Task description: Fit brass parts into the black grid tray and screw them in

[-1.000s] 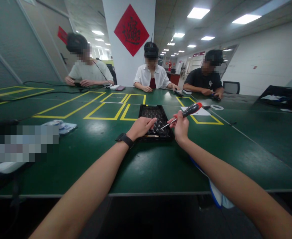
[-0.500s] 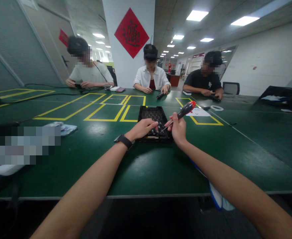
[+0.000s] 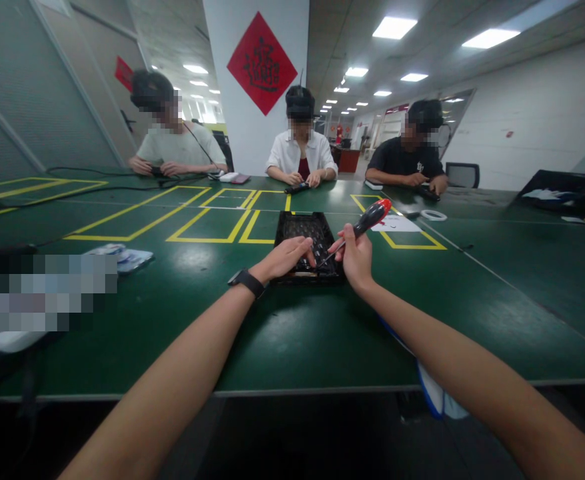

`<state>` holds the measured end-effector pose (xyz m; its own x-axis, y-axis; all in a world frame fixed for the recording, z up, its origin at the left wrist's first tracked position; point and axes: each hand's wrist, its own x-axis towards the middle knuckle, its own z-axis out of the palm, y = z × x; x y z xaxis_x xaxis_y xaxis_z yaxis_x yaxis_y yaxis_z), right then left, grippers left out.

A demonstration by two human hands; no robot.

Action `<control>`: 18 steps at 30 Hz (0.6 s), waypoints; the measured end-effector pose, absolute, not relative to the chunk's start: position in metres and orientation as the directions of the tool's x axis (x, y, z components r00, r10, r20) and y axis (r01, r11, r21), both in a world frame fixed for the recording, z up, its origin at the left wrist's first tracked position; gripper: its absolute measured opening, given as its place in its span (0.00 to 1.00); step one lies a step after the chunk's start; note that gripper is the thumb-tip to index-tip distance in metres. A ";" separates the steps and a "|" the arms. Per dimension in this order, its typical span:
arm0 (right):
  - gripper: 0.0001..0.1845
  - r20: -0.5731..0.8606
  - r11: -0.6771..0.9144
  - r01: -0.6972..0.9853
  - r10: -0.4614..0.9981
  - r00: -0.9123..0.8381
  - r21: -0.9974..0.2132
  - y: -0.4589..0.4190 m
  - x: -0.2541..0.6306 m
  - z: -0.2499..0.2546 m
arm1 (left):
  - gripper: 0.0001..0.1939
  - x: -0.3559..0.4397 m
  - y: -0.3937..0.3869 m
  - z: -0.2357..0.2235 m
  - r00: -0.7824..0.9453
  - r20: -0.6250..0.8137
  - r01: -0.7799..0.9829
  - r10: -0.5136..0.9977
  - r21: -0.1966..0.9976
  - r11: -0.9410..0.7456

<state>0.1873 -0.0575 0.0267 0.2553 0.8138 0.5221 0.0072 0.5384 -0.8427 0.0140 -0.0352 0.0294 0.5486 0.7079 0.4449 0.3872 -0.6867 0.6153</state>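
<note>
Black watch (image 3: 249,283) at its wrist, the left hand (image 3: 287,256) reaches over the near left part of the black tray (image 3: 305,280), fingers angled down into it; whether they pinch anything, I cannot tell. Just to its right, the right hand (image 3: 356,257) grasps the red-and-black screwdriver (image 3: 370,219), its shaft slanting down into the tray near the left fingertips. Farther out, a white sheet (image 3: 402,225) and white ring (image 3: 433,215) lie on the green table (image 3: 272,347).

The right hand (image 3: 357,257) grips a screwdriver (image 3: 370,219) (red-tipped handle) over a black tray (image 3: 300,227).
</note>
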 end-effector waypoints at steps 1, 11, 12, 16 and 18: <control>0.23 0.522 0.538 0.009 0.813 0.257 -0.843 -0.058 0.187 0.027 | 0.34 0.014 -0.036 0.030 0.556 0.437 0.381 0.707 0.622 -0.684; 0.23 0.553 0.558 0.046 0.803 0.223 -0.829 -0.058 0.188 0.025 | 0.36 0.015 -0.037 0.032 0.572 0.382 0.412 0.726 0.632 -0.657; 0.23 0.555 0.560 0.049 0.801 0.222 -0.827 -0.057 0.188 0.025 | 0.36 0.015 -0.037 0.031 0.574 0.382 0.410 0.724 0.631 -0.658; 0.23 0.559 0.560 0.063 0.801 0.215 -0.826 -0.056 0.188 0.023 | 0.36 0.015 -0.035 0.030 0.585 0.381 0.411 0.716 0.622 -0.666; 0.23 0.560 0.561 0.065 0.801 0.212 -0.826 -0.056 0.187 0.023 | 0.36 0.014 -0.034 0.029 0.589 0.387 0.408 0.709 0.615 -0.675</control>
